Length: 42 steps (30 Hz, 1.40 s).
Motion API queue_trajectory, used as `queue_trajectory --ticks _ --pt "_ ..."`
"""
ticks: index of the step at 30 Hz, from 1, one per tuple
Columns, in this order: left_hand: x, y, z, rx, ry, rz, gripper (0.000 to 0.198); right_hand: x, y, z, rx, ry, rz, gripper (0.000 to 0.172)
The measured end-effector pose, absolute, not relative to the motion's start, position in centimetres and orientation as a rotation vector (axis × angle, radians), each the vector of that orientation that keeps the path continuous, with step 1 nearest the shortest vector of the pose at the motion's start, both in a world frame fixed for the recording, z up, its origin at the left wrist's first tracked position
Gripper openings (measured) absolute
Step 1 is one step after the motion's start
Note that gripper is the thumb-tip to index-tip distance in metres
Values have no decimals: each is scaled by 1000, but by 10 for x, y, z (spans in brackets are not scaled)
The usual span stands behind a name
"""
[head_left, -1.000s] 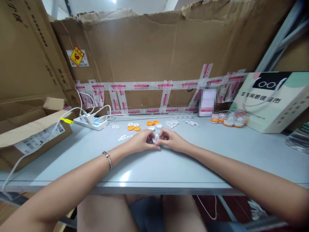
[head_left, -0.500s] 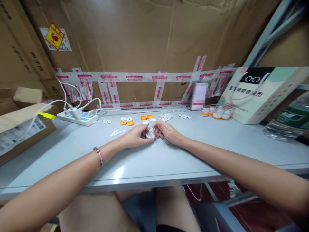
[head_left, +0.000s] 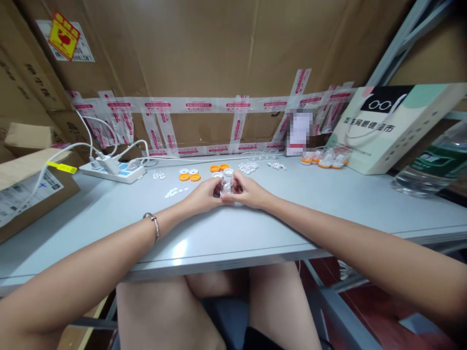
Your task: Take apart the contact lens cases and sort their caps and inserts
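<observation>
A small clear plastic cup-shaped part is held between both hands, just above the table. My left hand grips its left side, thumb at the front. My right hand closes on it from the right, with the thumb across its lower front. The fingers partly hide the part, and I cannot make out what sits inside it. Right behind the hands lie white rings and orange rings. More orange rings and small white discs lie to the left.
A power strip with plugged-in cables and a carton stand at left. Small white pieces lie behind the hands. At right are orange-based clear pieces, a paper bag and a water bottle. A phone leans at the back.
My right hand has moved in, and its thumb now lies across the clear part's front. My left hand keeps its hold. The camera view has shifted slightly.
</observation>
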<state>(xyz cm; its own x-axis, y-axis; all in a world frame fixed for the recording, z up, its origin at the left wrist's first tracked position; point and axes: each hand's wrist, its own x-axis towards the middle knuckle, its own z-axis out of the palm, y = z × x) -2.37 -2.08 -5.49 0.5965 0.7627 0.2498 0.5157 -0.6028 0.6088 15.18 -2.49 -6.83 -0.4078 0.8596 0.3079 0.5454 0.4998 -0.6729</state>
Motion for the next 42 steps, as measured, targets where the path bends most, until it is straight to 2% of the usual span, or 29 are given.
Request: queue_trajectory --ticks 11,29,42 --pt "-24 -22 -56 2243 908 705 49 153 -26 -63 -1201 -2167 546 48" --pt "-27 -23 -57 2278 876 708 52 149 -27 -65 -1218 -2222 442 48" --pt "-30 -28 -54 2168 834 655 56 139 -31 -58 -1443 -2196 436 51"
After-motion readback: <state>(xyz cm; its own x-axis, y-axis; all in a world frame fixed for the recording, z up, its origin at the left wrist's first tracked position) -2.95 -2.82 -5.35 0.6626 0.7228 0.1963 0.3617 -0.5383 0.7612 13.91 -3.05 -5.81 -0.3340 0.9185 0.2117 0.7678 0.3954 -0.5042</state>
